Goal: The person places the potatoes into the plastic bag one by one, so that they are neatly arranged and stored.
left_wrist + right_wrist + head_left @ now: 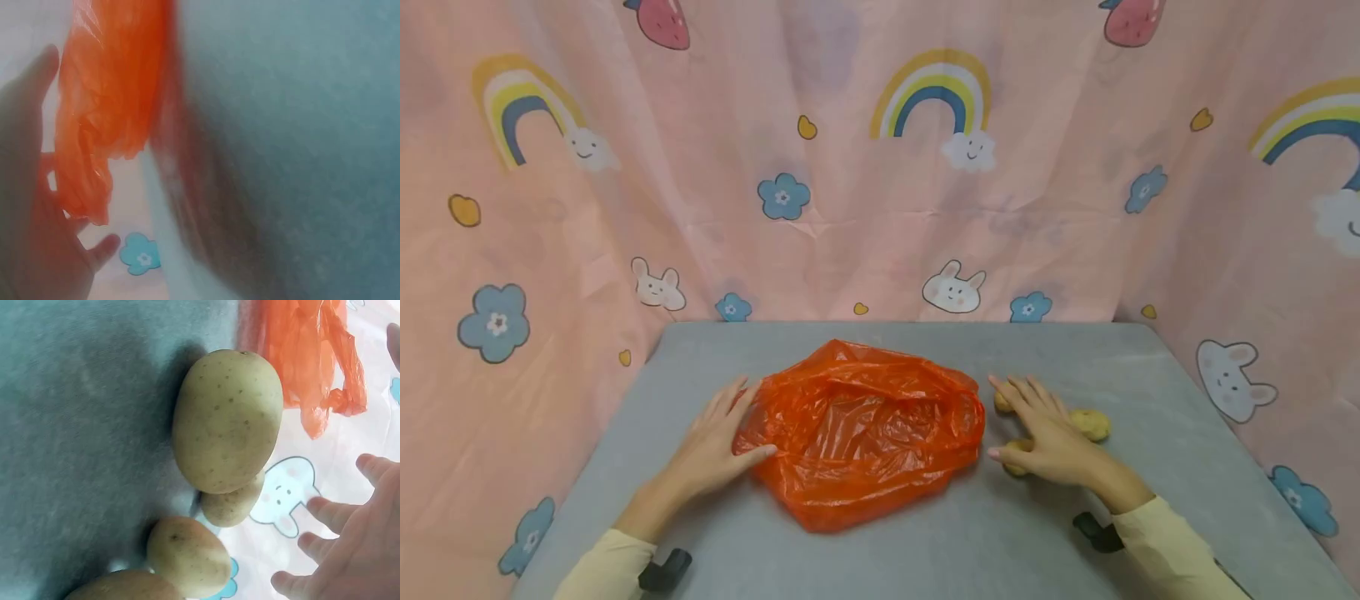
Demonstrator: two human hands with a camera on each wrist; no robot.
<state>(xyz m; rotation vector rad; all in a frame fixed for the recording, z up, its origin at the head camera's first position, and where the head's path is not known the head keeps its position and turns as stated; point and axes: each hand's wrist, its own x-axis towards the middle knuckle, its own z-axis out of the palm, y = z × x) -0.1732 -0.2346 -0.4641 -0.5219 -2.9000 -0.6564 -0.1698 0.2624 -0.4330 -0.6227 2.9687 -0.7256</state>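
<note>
An orange plastic bag (868, 425) lies spread on the table, its mouth gaping upward. At its left edge is my left hand (718, 437), fingers extended and thumb spread apart; whether they touch the film is hard to tell. My right hand (1048, 433) hovers above the potatoes to the right of the bag, its fingers spread and holding nothing. In the right wrist view a large potato (228, 422) stands nearest the bag, with a smaller potato (231, 503) behind it and others close by. One potato (1090, 425) shows beyond the right hand; the hand partly covers others.
The grey table (880, 558) reaches back to a pink patterned curtain (865, 250) that surrounds it on the back and sides. Dark wrist devices sit by each sleeve, such as the left one (665, 571).
</note>
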